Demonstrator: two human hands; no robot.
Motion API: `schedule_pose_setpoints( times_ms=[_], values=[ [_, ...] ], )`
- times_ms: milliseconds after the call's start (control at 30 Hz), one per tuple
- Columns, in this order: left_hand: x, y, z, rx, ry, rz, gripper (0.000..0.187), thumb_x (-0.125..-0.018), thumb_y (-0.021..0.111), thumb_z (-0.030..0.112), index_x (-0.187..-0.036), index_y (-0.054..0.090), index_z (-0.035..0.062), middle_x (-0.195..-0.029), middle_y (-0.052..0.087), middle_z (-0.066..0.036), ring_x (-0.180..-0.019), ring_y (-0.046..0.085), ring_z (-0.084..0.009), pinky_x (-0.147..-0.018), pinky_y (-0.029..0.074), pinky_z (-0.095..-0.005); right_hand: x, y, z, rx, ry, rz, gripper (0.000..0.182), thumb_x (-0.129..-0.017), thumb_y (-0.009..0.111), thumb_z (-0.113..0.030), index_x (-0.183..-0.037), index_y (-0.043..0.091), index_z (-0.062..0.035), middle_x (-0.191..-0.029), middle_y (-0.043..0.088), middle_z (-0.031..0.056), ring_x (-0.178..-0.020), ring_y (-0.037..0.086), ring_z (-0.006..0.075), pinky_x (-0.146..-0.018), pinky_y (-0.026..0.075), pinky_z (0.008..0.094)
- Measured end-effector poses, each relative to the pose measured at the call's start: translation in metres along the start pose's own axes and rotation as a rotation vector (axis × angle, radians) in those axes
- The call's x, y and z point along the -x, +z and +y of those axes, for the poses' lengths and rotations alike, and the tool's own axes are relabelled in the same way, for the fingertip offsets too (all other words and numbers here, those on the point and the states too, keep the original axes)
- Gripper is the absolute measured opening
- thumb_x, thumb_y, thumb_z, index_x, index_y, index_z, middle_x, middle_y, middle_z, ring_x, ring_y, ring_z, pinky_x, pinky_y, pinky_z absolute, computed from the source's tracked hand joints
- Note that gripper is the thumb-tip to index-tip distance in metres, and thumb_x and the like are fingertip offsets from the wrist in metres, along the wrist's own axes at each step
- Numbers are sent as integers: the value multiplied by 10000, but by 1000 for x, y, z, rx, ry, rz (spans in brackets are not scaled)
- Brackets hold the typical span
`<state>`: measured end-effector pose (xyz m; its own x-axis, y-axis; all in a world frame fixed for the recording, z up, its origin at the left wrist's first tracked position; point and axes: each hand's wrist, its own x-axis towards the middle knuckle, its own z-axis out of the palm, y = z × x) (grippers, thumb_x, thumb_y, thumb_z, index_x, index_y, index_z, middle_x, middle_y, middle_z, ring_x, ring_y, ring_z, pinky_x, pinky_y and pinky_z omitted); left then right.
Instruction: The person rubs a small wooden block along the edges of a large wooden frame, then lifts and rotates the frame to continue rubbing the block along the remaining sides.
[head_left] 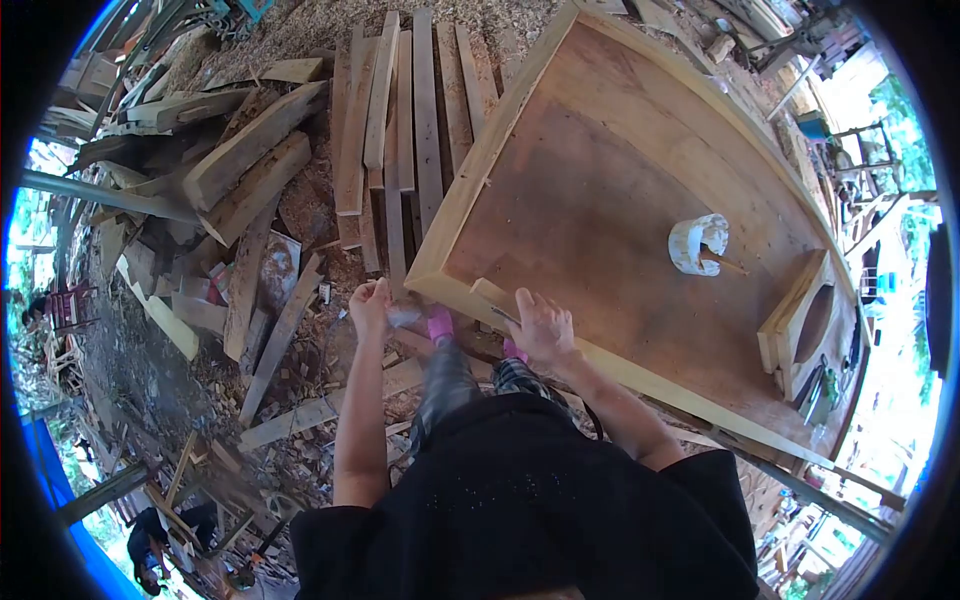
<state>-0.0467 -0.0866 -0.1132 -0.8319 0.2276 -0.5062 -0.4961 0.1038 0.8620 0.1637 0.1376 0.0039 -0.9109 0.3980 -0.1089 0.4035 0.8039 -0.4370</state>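
Observation:
My left hand (369, 306) is raised just off the near left corner of a large wooden panel (590, 200), its fingers closed in a pinch. A blurred, translucent whitish thing (405, 316) shows beside those fingers; I cannot tell whether they hold it. Over the panel's near edge, my right hand (543, 326) is closed around a small pale wooden piece (490, 292), with a thin grey edge showing below the fingers. The panel is reddish brown inside a raised pale wooden frame (455, 290).
A stained white tub (692, 245) with a stick in it stands on the panel. Right of it is an angular wooden frame (795, 325). Long boards (425, 120) and offcuts (260, 150) lie to the left among wood chips. Another person (150, 545) is at the lower left.

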Motion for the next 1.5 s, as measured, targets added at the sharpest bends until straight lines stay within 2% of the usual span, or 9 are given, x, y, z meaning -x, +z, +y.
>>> schedule_pose_setpoints(
  times_ms=[133,267,400,600,800,1100,1167,1300,1500],
  values=[
    [14,36,5,-413,289,145,407,-799,785,343,-961,609,13,-885,608,-77,-802,589,-183,-711,492,-312,1,0,0,2,0,6,348,-764,694,-165,-1001,453,-84,-878,616,142,-853,640,369,-671,520,505],
    [25,69,27,-802,300,213,700,-682,859,379,-1161,519,-2,-1127,537,-164,-1015,553,-257,-854,472,-372,0,3,4,6,-26,17,338,-757,679,-144,-1000,452,-83,-885,617,146,-855,640,370,-673,520,508],
    [6,60,17,-587,173,112,721,-660,865,384,-1172,522,9,-1100,568,-153,-1012,575,-265,-868,478,-376,0,3,4,2,-13,-4,331,-756,671,-139,-996,449,-84,-896,619,149,-862,639,372,-689,519,514],
    [10,49,19,-381,41,-64,687,-669,842,395,-1164,543,25,-1075,613,-143,-993,614,-275,-871,490,-383,2,1,3,-14,-6,-7,327,-761,671,-141,-994,449,-87,-908,620,147,-871,639,369,-699,518,512],
    [11,66,22,-780,290,94,603,-690,817,394,-1121,586,42,-1052,645,-131,-947,644,-275,-826,510,-401,2,2,2,3,-12,2,320,-764,667,-143,-994,451,-88,-907,619,136,-876,640,357,-699,516,501],
    [-12,46,23,-403,95,-210,448,-741,785,260,-1093,624,35,-965,686,-85,-878,643,-162,-807,497,-300,2,1,2,2,-9,13,314,-766,658,-141,-1002,459,-84,-900,620,134,-866,642,357,-695,516,501],
    [-3,42,27,-439,127,-181,427,-815,778,284,-1103,613,16,-899,682,-46,-775,629,-118,-638,463,-253,2,1,2,4,-4,22,316,-766,658,-141,-1003,457,-84,-899,621,134,-863,643,357,-694,517,501],
    [-2,19,20,-285,35,-228,379,-824,749,255,-1107,659,19,-963,699,-79,-873,640,-129,-791,494,-283,3,0,2,-5,-8,9,320,-770,658,-147,-1005,449,-85,-900,621,141,-850,642,366,-694,519,504],
    [29,14,10,-374,88,227,219,-897,674,221,-932,641,8,-918,680,-80,-838,626,-159,-758,475,-326,2,-11,1,-55,11,-30,348,-771,679,-169,-1013,447,-75,-916,621,167,-860,637,385,-704,517,503]
  ],
)
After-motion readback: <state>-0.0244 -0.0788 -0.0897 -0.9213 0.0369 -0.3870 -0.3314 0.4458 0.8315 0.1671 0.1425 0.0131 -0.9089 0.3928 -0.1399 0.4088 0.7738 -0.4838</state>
